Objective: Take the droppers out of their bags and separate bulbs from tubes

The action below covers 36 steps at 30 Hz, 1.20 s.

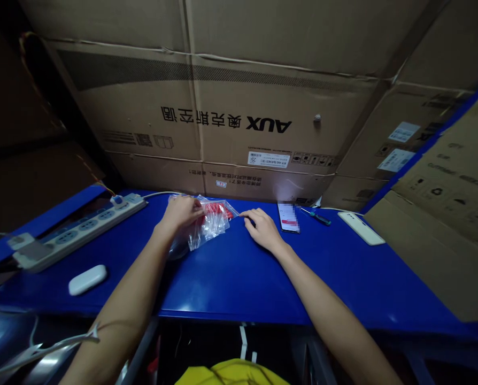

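On a blue worktop (pixel 231 278), the left hand (pixel 182 214) grasped a clear plastic bag (pixel 211 229) of red parts (pixel 220 208); the right hand (pixel 263 227) touched its corner, grip unclear.

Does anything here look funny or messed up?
Yes. The big cardboard box behind the blue table is upside down: its AUX lettering and labels read the wrong way up. The power strip lies slanted across the table's left corner. The plastic bag in the left hand is only crumpled.
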Each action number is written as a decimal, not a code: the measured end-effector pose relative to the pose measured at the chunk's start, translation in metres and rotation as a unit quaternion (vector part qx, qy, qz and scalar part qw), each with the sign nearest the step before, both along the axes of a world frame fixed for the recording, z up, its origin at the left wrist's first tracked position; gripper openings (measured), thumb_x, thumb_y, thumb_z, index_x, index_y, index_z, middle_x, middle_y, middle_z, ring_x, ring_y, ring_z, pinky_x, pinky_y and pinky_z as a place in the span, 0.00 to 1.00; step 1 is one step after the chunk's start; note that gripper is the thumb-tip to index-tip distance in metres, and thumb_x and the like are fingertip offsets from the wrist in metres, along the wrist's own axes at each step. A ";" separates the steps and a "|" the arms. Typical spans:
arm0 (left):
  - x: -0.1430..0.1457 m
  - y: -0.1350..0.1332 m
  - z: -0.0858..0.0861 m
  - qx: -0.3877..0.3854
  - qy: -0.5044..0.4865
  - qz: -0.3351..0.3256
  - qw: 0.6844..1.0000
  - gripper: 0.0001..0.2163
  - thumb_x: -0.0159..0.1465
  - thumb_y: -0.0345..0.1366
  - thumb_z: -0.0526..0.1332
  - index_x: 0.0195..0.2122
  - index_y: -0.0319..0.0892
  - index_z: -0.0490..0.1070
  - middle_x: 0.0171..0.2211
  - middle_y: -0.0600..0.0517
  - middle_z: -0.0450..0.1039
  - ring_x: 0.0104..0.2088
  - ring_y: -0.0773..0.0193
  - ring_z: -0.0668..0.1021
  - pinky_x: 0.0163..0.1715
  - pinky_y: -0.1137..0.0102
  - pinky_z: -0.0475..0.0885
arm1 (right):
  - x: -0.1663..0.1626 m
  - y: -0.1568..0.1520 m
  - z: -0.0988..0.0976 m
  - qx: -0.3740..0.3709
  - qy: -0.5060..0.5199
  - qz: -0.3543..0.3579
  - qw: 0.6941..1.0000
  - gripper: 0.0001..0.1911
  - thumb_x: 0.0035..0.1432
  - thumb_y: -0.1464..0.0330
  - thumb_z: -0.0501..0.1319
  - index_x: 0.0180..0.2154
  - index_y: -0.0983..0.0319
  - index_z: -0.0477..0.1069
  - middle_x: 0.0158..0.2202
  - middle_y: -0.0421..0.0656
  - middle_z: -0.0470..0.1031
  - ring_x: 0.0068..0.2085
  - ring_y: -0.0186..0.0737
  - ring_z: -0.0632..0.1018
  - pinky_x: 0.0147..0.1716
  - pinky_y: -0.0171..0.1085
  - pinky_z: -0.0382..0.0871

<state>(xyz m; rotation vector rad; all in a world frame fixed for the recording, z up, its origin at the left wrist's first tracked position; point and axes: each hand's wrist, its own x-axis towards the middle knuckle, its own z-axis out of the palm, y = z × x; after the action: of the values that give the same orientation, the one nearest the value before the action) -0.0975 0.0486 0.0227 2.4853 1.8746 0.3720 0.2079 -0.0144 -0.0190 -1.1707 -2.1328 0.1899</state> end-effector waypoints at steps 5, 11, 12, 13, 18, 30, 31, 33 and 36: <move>0.001 0.000 0.013 0.027 -0.103 -0.125 0.986 0.18 0.68 0.53 0.63 0.35 0.43 0.82 0.39 0.43 0.82 0.42 0.50 0.80 0.46 0.61 0.70 | -0.003 -0.001 0.001 -0.009 0.021 0.002 1.000 0.14 0.72 0.70 0.56 0.51 0.57 0.78 0.48 0.46 0.83 0.50 0.47 0.77 0.54 0.46 0.70; 0.043 -0.024 0.016 -0.051 -0.300 -0.250 0.919 0.14 0.69 0.49 0.64 0.40 0.42 0.76 0.37 0.49 0.81 0.36 0.60 0.80 0.40 0.68 0.72 | -0.013 -0.006 0.008 -0.124 0.224 0.053 0.965 0.15 0.72 0.58 0.58 0.53 0.56 0.76 0.47 0.44 0.84 0.44 0.43 0.81 0.44 0.41 0.75; 0.052 -0.028 0.013 -0.050 -0.311 -0.270 0.910 0.13 0.69 0.48 0.65 0.41 0.42 0.75 0.38 0.49 0.81 0.36 0.61 0.80 0.39 0.68 0.72 | -0.016 -0.007 0.008 -0.164 0.266 0.069 0.948 0.17 0.71 0.55 0.59 0.54 0.57 0.75 0.43 0.43 0.84 0.40 0.41 0.81 0.39 0.39 0.75; 0.060 -0.032 0.009 -0.044 -0.317 -0.286 0.903 0.12 0.68 0.46 0.67 0.44 0.43 0.74 0.39 0.49 0.81 0.37 0.61 0.80 0.40 0.68 0.72 | -0.018 -0.008 0.007 -0.200 0.300 0.081 0.929 0.19 0.69 0.53 0.61 0.53 0.57 0.74 0.39 0.42 0.83 0.36 0.39 0.81 0.35 0.37 0.75; 0.090 -0.045 -0.007 -0.003 -0.336 -0.302 0.892 0.20 0.67 0.40 0.68 0.56 0.43 0.65 0.44 0.48 0.78 0.43 0.59 0.80 0.45 0.64 0.74 | -0.016 -0.009 0.005 -0.271 0.361 0.056 0.891 0.24 0.55 0.46 0.71 0.39 0.58 0.74 0.27 0.38 0.79 0.26 0.35 0.79 0.28 0.34 0.74; 0.107 -0.063 -0.001 0.028 -0.402 -0.136 0.905 0.22 0.74 0.49 0.55 0.26 0.42 0.67 0.23 0.54 0.68 0.27 0.65 0.70 0.32 0.69 0.62 | -0.004 -0.027 0.023 -0.091 0.301 0.018 0.949 0.15 0.65 0.53 0.67 0.35 0.58 0.78 0.36 0.44 0.83 0.37 0.43 0.82 0.39 0.41 0.79; 0.109 -0.063 -0.001 0.017 -0.409 -0.136 0.902 0.21 0.74 0.49 0.56 0.26 0.41 0.69 0.24 0.54 0.71 0.27 0.65 0.71 0.32 0.69 0.62 | -0.005 -0.030 0.025 -0.069 0.277 0.025 0.958 0.14 0.65 0.55 0.67 0.35 0.58 0.78 0.37 0.45 0.83 0.38 0.43 0.82 0.40 0.41 0.78; 0.110 -0.062 -0.003 -0.014 -0.423 -0.135 0.896 0.18 0.71 0.46 0.59 0.27 0.41 0.72 0.25 0.53 0.74 0.28 0.64 0.73 0.33 0.70 0.64 | -0.007 -0.034 0.029 -0.040 0.251 0.047 0.966 0.13 0.65 0.56 0.67 0.34 0.58 0.76 0.40 0.45 0.82 0.40 0.44 0.81 0.40 0.41 0.78; 0.110 -0.058 -0.005 -0.073 -0.443 -0.139 0.882 0.12 0.65 0.40 0.60 0.27 0.41 0.73 0.25 0.53 0.75 0.28 0.64 0.74 0.32 0.71 0.65 | -0.008 -0.036 0.031 -0.039 0.244 0.081 0.966 0.13 0.65 0.57 0.67 0.33 0.58 0.75 0.41 0.45 0.79 0.41 0.43 0.80 0.39 0.40 0.77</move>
<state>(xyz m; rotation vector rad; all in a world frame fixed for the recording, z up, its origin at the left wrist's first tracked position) 0.0130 -0.0097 0.0177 1.8969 1.1045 1.0712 0.1995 -0.0507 0.0118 -0.8778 -1.7891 0.5800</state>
